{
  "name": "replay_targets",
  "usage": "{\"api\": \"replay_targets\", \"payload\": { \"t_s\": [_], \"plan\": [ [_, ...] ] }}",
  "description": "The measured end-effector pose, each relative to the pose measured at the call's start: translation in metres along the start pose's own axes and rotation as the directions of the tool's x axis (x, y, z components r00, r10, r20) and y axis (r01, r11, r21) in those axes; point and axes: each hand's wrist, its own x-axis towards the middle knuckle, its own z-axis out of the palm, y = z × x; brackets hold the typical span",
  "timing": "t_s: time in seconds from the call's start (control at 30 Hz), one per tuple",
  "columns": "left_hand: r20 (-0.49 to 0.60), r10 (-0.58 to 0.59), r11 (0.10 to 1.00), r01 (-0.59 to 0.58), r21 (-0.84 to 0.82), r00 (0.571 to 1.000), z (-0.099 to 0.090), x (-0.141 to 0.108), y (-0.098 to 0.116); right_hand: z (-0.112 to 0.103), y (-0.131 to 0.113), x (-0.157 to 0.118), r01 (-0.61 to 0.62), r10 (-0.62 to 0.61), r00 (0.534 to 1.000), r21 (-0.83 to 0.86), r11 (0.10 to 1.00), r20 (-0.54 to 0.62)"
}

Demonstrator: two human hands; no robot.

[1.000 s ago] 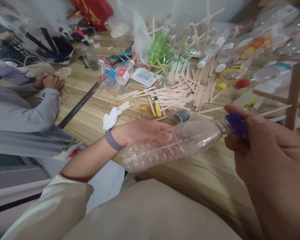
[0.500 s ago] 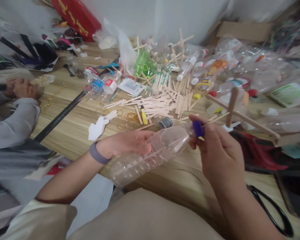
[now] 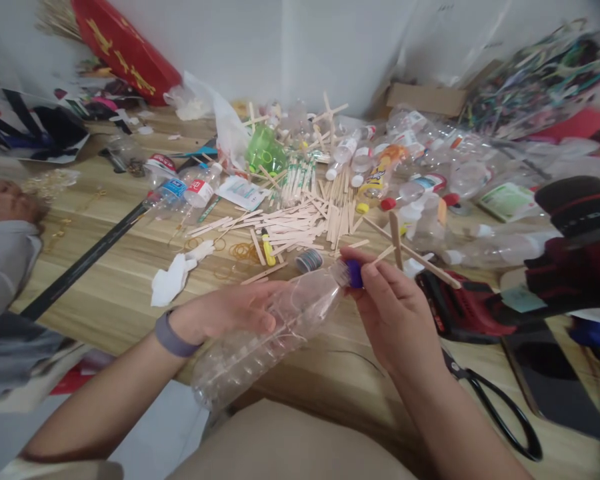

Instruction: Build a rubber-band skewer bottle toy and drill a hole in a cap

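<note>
A clear plastic bottle (image 3: 280,333) lies slanted in front of my body, its neck up and to the right. My left hand (image 3: 235,310) is wrapped round its middle from the far side. At the neck, my right hand (image 3: 397,310) pinches the purple bottle cap (image 3: 354,274) between thumb and fingers. A thin wooden stick (image 3: 383,255) juts out beyond the cap, over my thumb. Past it are crossed flat wooden sticks (image 3: 396,237); whether the thin stick joins them I cannot tell. The bottle's contents include a long thin line, perhaps a stick.
Loose flat sticks (image 3: 295,223), a wire spool (image 3: 309,261) and a yellow glue tube (image 3: 268,248) lie beyond the bottle. White gloves (image 3: 177,270) sit left. To the right are a red-black power drill (image 3: 470,313), scissors (image 3: 505,407) and a phone (image 3: 555,373). A co-worker's hands (image 3: 10,200) rest at far left.
The view has swung right, so everything sits further left and the whole drill shows. Both hands keep their hold on the bottle and cap.
</note>
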Motion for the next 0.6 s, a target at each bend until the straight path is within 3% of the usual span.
{"api": "replay_targets", "payload": {
  "t_s": [0.2, 0.43, 0.6],
  "plan": [
    [0.037, 0.023, 0.999, -0.022, -0.036, 0.999, -0.0024, 0.0000, -0.0026, -0.0073, 0.0044, -0.0032, 0.009, -0.003, 0.991, -0.048, 0.999, 0.132],
    [0.050, -0.023, 0.986, 0.031, -0.163, 0.998, -0.0037, 0.0033, -0.0090, -0.0034, -0.0019, -0.0010, -0.121, 0.064, 0.966, 0.220, 0.968, 0.250],
    [0.044, -0.008, 0.987, 0.015, -0.157, 0.999, 0.0014, 0.0064, -0.0093, 0.0001, -0.0023, -0.0013, -0.155, 0.076, 0.955, 0.261, 0.953, 0.288]
  ]
}}
